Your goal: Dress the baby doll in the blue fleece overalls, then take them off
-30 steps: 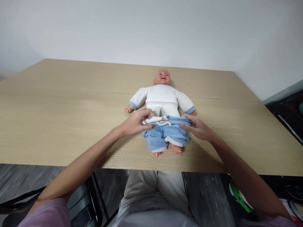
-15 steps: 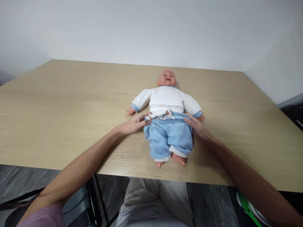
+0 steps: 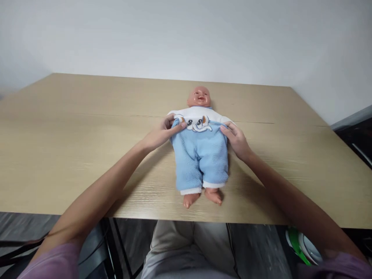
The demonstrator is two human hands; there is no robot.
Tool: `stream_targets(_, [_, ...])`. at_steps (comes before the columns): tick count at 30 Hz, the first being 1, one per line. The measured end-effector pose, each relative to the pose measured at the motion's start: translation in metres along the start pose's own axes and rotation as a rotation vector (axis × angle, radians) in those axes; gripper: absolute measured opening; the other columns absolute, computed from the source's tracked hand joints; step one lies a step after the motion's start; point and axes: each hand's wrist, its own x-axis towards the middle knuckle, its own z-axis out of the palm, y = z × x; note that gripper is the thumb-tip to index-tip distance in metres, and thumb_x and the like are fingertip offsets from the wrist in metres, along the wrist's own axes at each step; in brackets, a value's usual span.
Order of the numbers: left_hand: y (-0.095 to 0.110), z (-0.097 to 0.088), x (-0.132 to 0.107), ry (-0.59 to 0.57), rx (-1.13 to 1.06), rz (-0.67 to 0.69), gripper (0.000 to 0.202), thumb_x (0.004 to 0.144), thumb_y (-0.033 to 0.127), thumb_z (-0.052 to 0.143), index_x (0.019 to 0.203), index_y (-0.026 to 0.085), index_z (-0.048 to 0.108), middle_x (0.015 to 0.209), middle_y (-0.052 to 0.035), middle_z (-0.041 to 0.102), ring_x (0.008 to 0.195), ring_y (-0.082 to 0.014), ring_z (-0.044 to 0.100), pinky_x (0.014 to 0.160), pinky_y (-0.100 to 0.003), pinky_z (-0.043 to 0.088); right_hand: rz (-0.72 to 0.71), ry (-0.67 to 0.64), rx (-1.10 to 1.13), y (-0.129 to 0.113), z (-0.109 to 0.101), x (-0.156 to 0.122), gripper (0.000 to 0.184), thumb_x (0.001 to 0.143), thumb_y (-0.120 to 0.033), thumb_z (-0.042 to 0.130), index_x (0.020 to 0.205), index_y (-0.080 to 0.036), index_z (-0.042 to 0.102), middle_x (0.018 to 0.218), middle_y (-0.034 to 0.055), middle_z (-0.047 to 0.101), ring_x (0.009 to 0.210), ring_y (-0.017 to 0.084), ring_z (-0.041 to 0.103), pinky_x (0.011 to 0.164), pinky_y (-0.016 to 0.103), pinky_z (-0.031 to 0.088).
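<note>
A baby doll [image 3: 200, 97] lies on its back on the wooden table, head away from me and bare feet near the front edge. It wears a white top [image 3: 216, 114] and fuzzy blue overalls [image 3: 188, 155] with an embroidered animal face on the bib. My left hand [image 3: 162, 133] is closed on the upper left corner of the overalls, thumb on the front. My right hand [image 3: 236, 139] pinches the upper right corner. Between them the bib is stretched across the doll's chest. The doll's hands are hidden behind mine and the cloth.
The table [image 3: 87, 155] reaches back to a pale wall. Below its front edge are my legs, a dark bag or chair [image 3: 95, 252] at left and a green and white round object [image 3: 302, 246] at right. A black object [image 3: 357, 131] stands beyond the right edge.
Both hands have drawn the top of the overalls up from the doll's waist to its chest. The bib has unfolded, showing the animal face, and the trouser legs are straighter.
</note>
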Motion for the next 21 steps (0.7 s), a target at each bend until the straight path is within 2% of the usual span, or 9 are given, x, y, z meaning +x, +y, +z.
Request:
stream_targets(4, [-0.018, 0.002, 0.002, 0.093, 0.071, -0.032, 0.059, 0.088, 0.074, 0.091, 0.101, 0.020, 0.071, 0.098, -0.0042, 0.071, 0.093, -0.0209, 0.064, 0.077, -0.030, 0.049, 0.031, 0.064, -0.063, 0.020, 0.002, 0.007, 0.054, 0.088, -0.080, 0.080, 0.088, -0.028, 0.064, 0.084, -0.0018, 0.060, 0.088, 0.022, 0.056, 0.090, 0.036, 0.054])
stream_targets(8, [-0.041, -0.006, -0.013, 0.116, 0.117, -0.128, 0.053, 0.088, 0.069, 0.089, 0.096, 0.020, 0.071, 0.096, -0.0041, 0.073, 0.096, -0.0252, 0.068, 0.082, -0.034, 0.053, 0.125, 0.074, 0.002, 0.032, 0.006, -0.006, 0.042, 0.090, -0.065, 0.081, 0.083, -0.028, 0.060, 0.085, -0.0014, 0.062, 0.093, 0.024, 0.060, 0.097, 0.040, 0.057])
stream_targets(12, [-0.056, -0.007, -0.020, 0.065, -0.158, -0.230, 0.051, 0.086, 0.064, 0.089, 0.106, 0.019, 0.076, 0.100, -0.0084, 0.079, 0.101, -0.0296, 0.074, 0.093, -0.041, 0.059, 0.247, -0.019, 0.281, 0.022, 0.020, -0.015, 0.028, 0.090, -0.057, 0.071, 0.093, -0.030, 0.067, 0.097, 0.0058, 0.078, 0.113, 0.034, 0.073, 0.110, 0.052, 0.061])
stream_targets(15, [-0.061, -0.002, -0.018, 0.015, -0.351, -0.261, 0.051, 0.087, 0.064, 0.089, 0.112, 0.020, 0.078, 0.105, -0.0119, 0.083, 0.105, -0.0323, 0.077, 0.101, -0.045, 0.059, 0.273, -0.070, 0.356, 0.017, 0.025, -0.015, 0.030, 0.087, -0.052, 0.068, 0.107, -0.030, 0.074, 0.107, 0.0080, 0.084, 0.122, 0.037, 0.075, 0.114, 0.056, 0.062])
stream_targets(18, [-0.059, -0.001, -0.020, 0.017, -0.316, -0.243, 0.052, 0.087, 0.067, 0.089, 0.110, 0.022, 0.078, 0.103, -0.0113, 0.082, 0.103, -0.0326, 0.077, 0.097, -0.045, 0.059, 0.242, -0.068, 0.326, 0.021, 0.018, -0.014, 0.023, 0.085, -0.049, 0.071, 0.098, -0.029, 0.071, 0.100, 0.0060, 0.081, 0.113, 0.035, 0.075, 0.111, 0.054, 0.062])
stream_targets(21, [-0.048, -0.004, -0.026, 0.082, -0.142, -0.135, 0.050, 0.089, 0.069, 0.089, 0.101, 0.023, 0.071, 0.096, -0.0057, 0.074, 0.092, -0.0252, 0.069, 0.086, -0.039, 0.055, 0.167, -0.080, 0.161, 0.022, 0.007, -0.016, 0.028, 0.093, -0.054, 0.073, 0.085, -0.029, 0.063, 0.082, 0.0010, 0.064, 0.087, 0.027, 0.064, 0.095, 0.045, 0.060])
